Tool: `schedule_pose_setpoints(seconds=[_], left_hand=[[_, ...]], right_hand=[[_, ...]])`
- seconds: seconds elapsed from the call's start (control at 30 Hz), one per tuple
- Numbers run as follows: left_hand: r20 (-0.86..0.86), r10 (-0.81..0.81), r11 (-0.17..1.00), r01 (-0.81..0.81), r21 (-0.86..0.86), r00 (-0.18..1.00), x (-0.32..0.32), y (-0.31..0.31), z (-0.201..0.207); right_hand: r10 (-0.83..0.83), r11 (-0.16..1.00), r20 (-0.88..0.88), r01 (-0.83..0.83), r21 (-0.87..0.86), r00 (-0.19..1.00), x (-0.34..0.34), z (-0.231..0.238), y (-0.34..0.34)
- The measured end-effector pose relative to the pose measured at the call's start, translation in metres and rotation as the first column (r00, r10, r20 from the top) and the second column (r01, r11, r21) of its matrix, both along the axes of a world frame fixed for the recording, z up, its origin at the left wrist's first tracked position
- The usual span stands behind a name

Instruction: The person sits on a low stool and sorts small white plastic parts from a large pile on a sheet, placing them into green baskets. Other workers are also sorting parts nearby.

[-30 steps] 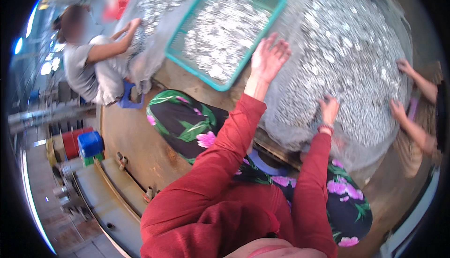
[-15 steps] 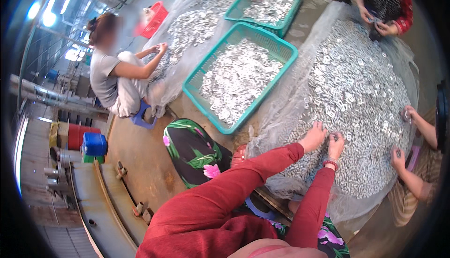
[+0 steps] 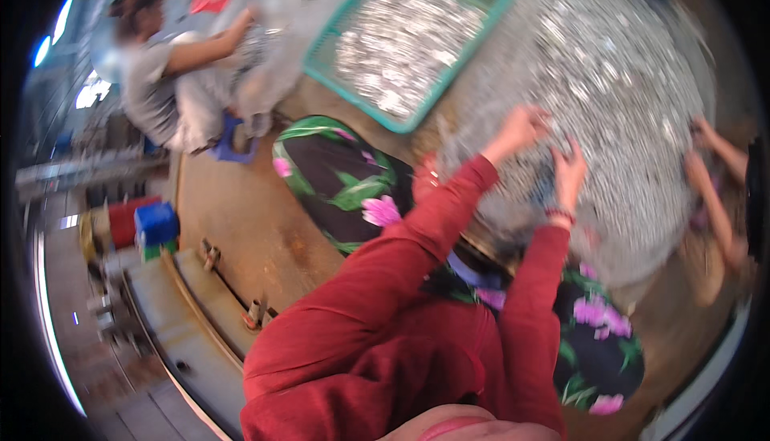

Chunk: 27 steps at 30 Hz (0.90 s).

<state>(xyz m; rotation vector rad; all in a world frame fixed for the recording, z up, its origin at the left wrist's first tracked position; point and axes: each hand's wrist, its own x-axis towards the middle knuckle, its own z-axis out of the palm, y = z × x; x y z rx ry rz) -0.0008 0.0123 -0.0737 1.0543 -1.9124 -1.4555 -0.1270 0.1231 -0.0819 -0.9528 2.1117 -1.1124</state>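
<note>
A broad heap of small silvery metal pieces (image 3: 634,120), some looking ring-shaped, lies on a clear plastic sheet (image 3: 489,80). Over its near left edge hovers my left hand (image 3: 520,130), its fingers curled together; blur hides anything between them. Close beside it on the right is my right hand (image 3: 569,170), with a red bead bracelet (image 3: 560,215) at the wrist. Its thumb and forefinger stand apart, and I see nothing held between them. Both red-sleeved arms reach forward from below. The single pieces are too smeared to make out.
A teal plastic basket (image 3: 321,60) full of the same pieces stands beyond my left knee. Someone in grey (image 3: 152,72) sits at the far left near another heap. Another person's hands (image 3: 699,164) are at the heap's right edge. Metal troughs (image 3: 152,297) lie lower left.
My view has tilted, so the scene sits higher in the picture and is blurred. My right thumb and forefinger have spread; both hands appear lifted a little nearer to me.
</note>
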Motion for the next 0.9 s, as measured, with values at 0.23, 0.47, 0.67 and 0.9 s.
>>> schedule_pose_setpoints(seconds=[0.23, 0.47, 0.67, 0.9], left_hand=[[-0.443, 0.234, 0.61, 0.225, 0.76, 0.865, 0.02, 0.0, 0.034], [-0.453, 0.249, 0.516, 0.278, 0.81, 0.856, 0.022, -0.015, 0.023], [0.638, -0.031, 0.929, 0.258, -0.266, 0.769, -0.021, 0.005, -0.041], [0.328, -0.212, 0.971, 0.236, -0.035, 0.921, -0.039, -0.006, 0.015]], right_hand=[[-0.153, 0.972, 0.614, 0.231, -0.049, 0.775, -0.01, 0.007, 0.021], [-0.209, 0.912, 0.684, 0.392, -0.122, 0.699, -0.027, -0.001, 0.039], [-0.144, 0.987, 0.22, 0.123, 0.105, 0.965, -0.041, -0.017, 0.018], [-0.018, 0.981, -0.002, 0.018, 0.192, 1.0, -0.03, -0.057, 0.016]])
